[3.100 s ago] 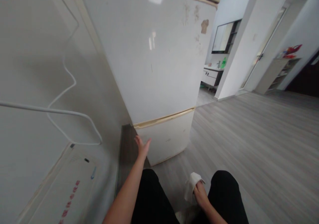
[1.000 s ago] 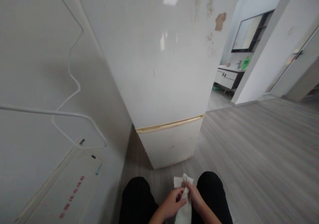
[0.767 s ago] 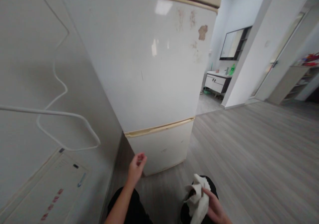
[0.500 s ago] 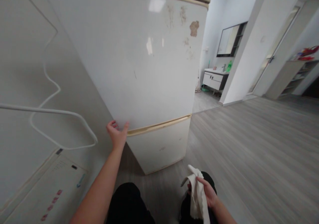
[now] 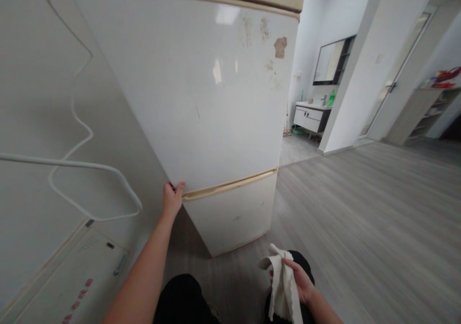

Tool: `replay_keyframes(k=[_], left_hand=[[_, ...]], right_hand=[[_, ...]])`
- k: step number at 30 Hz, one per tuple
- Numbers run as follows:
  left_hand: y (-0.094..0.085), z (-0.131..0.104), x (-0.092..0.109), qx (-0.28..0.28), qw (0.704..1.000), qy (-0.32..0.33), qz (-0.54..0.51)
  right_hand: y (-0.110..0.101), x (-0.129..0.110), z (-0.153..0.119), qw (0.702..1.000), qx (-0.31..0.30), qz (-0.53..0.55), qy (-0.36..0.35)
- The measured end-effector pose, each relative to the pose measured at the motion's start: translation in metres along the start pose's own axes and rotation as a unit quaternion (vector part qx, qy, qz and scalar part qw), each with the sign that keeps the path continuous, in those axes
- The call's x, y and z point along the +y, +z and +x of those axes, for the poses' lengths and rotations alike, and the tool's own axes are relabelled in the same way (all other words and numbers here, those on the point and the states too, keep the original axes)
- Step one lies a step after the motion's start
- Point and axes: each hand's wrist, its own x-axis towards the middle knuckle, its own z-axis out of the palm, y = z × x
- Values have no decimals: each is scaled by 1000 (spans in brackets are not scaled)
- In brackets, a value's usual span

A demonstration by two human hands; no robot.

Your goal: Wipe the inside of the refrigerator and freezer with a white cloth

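Note:
A white two-door refrigerator [image 5: 216,122] with beige trim stands in front of me, its upper door scuffed and spotted with brown marks. My left hand [image 5: 173,197] grips the lower left corner of that upper door, thumb on the front and fingers curled around the side edge. Just to the right of it runs the beige trim strip [image 5: 230,186] between the two doors. Over my knee at the lower right, my right hand [image 5: 301,280] is closed on a crumpled off-white cloth [image 5: 284,285], which hangs down in folds.
A white cable [image 5: 82,161] loops in front of the wall on the left, above a pale panel [image 5: 68,276] with red lettering. Grey wood-look floor [image 5: 360,218] stretches to the right. Farther back are a washbasin cabinet [image 5: 311,116], a mirror [image 5: 329,65] and a shelf unit [image 5: 425,108].
My left hand has moved slightly right and closed around the door's edge. The view has shifted a little, showing more of the refrigerator's top. My right hand still holds the cloth.

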Motion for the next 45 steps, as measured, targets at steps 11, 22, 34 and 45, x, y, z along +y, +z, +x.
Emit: replay_keyframes(k=[11,22,34,45], left_hand=[[-3,-3,-2,-1,1000,5,-12],[-7,-6,-2,-9,999,-21,-43],[-18,-21,17,4,999,-29,-44],[-79,-211,49,-41,995,-44,-79]], right_hand=[[10,6,5,1000,11,-5,-10],[21,5,8,998,35,-43,-15],[20,1,15,997,0,-74,-14],[28,6,14,997,-1,-78,-13]])
